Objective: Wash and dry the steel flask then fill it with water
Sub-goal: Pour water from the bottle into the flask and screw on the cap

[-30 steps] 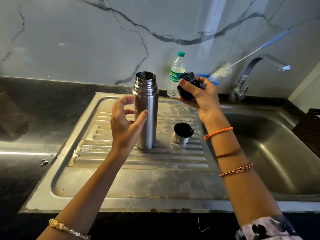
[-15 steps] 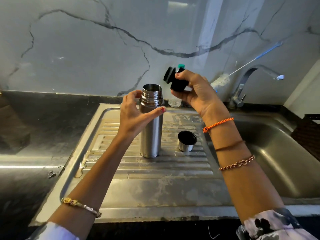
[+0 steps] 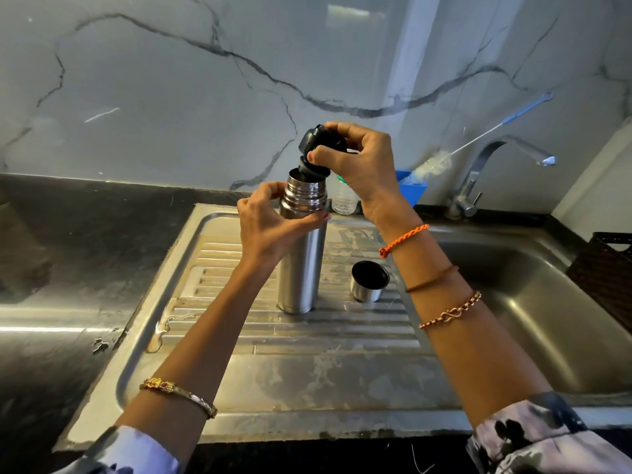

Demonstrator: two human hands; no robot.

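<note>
- The steel flask (image 3: pixel 301 254) stands upright on the ribbed draining board (image 3: pixel 307 336), mouth open at the top.
- Left hand (image 3: pixel 270 227) wraps round the flask just under the threaded neck: thumb across the near side, fingers curled round the far side, a firm hold.
- Right hand (image 3: pixel 359 165) is up above the mouth, fingers and thumb curled tight round the black stopper (image 3: pixel 316 155).
- The stopper sits tilted, its lower end dipping just into the flask's mouth on the side nearest the right thumb, its upper end leaning away to the left of the fingers.
- Below the right wrist, the steel cup lid (image 3: pixel 369 280) rests on the draining board, open side up, just beside the flask and not touching it.
- Behind the right hand, a clear plastic bottle (image 3: pixel 343 200) stands against the wall, mostly hidden by the palm.
- Beyond the right knuckles, a blue holder (image 3: pixel 415 189) carries a bottle brush (image 3: pixel 434 164) that leans up and away towards the tap (image 3: pixel 478 179).
- The sink basin (image 3: pixel 533 302) lies under and beyond the right forearm.
- Dark countertop (image 3: pixel 68 268) spreads out past the left hand; a small puddle of water (image 3: pixel 159 333) glints on the board's near-left edge.
</note>
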